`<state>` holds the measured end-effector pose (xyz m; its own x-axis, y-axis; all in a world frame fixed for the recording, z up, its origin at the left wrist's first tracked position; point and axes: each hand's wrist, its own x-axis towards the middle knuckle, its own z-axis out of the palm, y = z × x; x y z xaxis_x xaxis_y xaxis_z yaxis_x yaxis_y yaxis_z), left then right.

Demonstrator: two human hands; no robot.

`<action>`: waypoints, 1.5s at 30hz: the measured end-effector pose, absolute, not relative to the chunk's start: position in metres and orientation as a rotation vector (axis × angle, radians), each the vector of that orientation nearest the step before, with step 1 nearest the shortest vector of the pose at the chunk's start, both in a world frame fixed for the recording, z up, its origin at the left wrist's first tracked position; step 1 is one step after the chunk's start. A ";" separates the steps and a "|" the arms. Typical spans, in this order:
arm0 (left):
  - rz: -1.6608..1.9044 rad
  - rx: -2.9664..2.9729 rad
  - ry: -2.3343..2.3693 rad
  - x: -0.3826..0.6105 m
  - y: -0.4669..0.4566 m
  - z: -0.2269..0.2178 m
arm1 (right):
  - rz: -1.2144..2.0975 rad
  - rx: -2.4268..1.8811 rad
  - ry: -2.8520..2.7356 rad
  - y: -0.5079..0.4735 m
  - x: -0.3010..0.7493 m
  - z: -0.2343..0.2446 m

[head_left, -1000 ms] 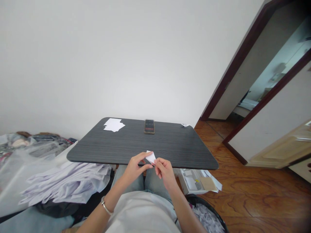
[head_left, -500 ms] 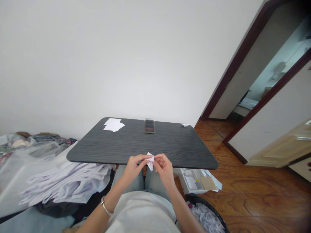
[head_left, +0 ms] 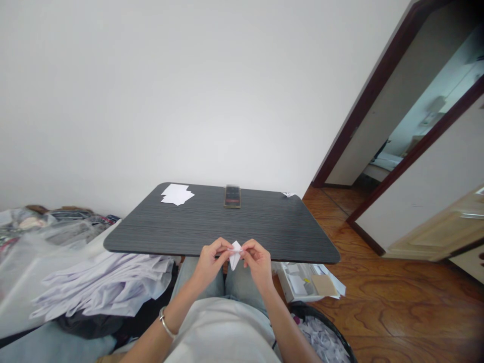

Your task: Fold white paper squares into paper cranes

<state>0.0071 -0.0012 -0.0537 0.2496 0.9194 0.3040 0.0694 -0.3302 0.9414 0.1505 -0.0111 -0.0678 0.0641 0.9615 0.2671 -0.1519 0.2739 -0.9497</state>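
A small folded white paper piece (head_left: 235,253) hangs point-down between my hands, just in front of the near edge of the dark wood-grain table (head_left: 212,227). My left hand (head_left: 210,262) pinches its left side with thumb and fingers closed. My right hand (head_left: 257,262) pinches its right side the same way. Both hands are above my lap, touching the paper at its top corners.
A few white paper sheets (head_left: 176,194) lie at the table's far left, a small dark phone-like object (head_left: 232,196) stands at the far middle, a folded paper scrap (head_left: 288,194) at the far right. A paper pile (head_left: 102,285) lies left; a box (head_left: 308,285) and bin (head_left: 325,338) right.
The paper turned from a flat angled piece into a point-down shape held between both hands. Both hands drew closer together and lifted slightly toward the table edge.
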 end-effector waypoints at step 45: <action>1.147 1.196 0.861 0.025 -0.003 -0.056 | 1.166 -0.964 -1.111 -0.013 0.149 -0.064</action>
